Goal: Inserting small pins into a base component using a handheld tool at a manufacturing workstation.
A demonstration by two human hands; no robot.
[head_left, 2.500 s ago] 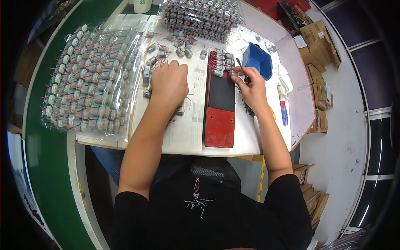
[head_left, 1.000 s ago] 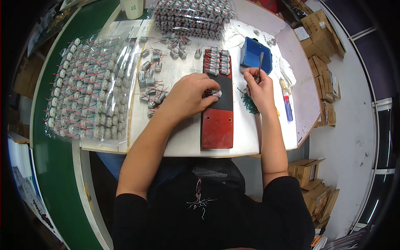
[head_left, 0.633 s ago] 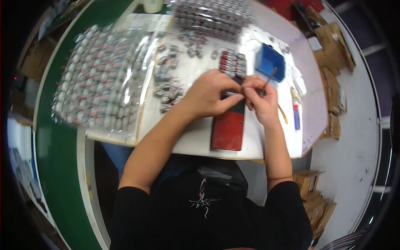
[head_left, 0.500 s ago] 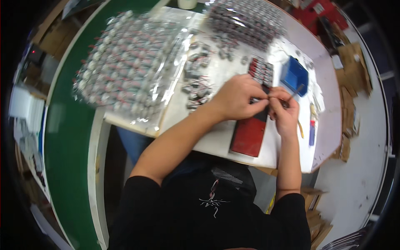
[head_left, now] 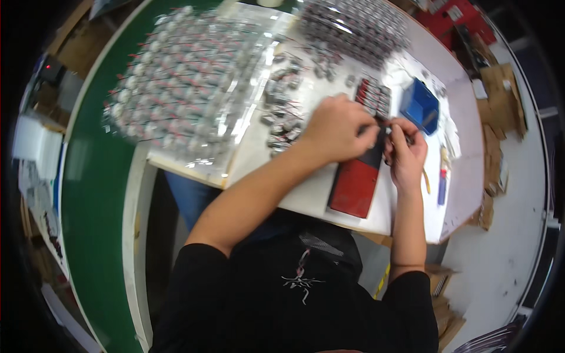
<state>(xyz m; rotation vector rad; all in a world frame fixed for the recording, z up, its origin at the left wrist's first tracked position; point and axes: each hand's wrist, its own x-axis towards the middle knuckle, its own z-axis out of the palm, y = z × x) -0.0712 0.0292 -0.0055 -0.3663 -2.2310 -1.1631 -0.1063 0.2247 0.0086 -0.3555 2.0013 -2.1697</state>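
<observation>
My left hand (head_left: 340, 130) is over a long red and black block (head_left: 355, 187), its fingers curled in toward the thumb. Close to its right, my right hand (head_left: 407, 154) is pinched closed, with something small and dark at the fingertips. What either hand holds is too small and blurred to name. Small silvery parts that look like little motors (head_left: 374, 97) sit in rows at the block's far end. Loose parts with thin red and dark wires (head_left: 285, 120) lie to the left of my hands.
A bubbled clear plastic sheet (head_left: 182, 88) full of wired parts covers the table's left side. Another packed batch (head_left: 356, 29) is at the back. On the right are a blue bin (head_left: 421, 106) and a purple-handled tool (head_left: 442, 187). A pale raised wall (head_left: 465, 141) edges the table's right.
My left hand has lifted slightly away from my right, so a gap shows between their fingertips. The thin grey rod seen beside my right hand no longer shows clearly.
</observation>
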